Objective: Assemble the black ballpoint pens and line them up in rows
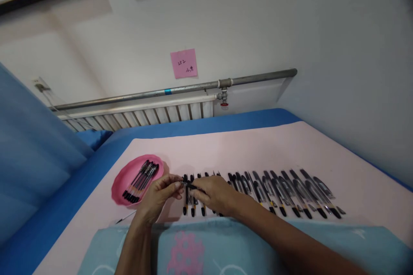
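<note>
My right hand [215,193] is closed around a black pen part [195,187], which points left toward my other hand. My left hand [161,193] pinches at the tip end of that part; whatever small piece lies between its fingertips is too small to name. Beneath and beside both hands, a row of pen parts [203,210] with black ends lies on the pink sheet. To the right the row continues with more black caps, clear barrels [285,187] and small tips. By my left wrist lies a thin white refill [125,217] with a dark end.
A pink scalloped dish [118,180] at left holds several assembled-looking black pens [142,180]. The pink sheet [206,148] covers a blue surface [200,124]. A patterned light-blue cloth [245,245] lies at the near edge. Behind stand a radiator [161,114] and a pipe [258,78].
</note>
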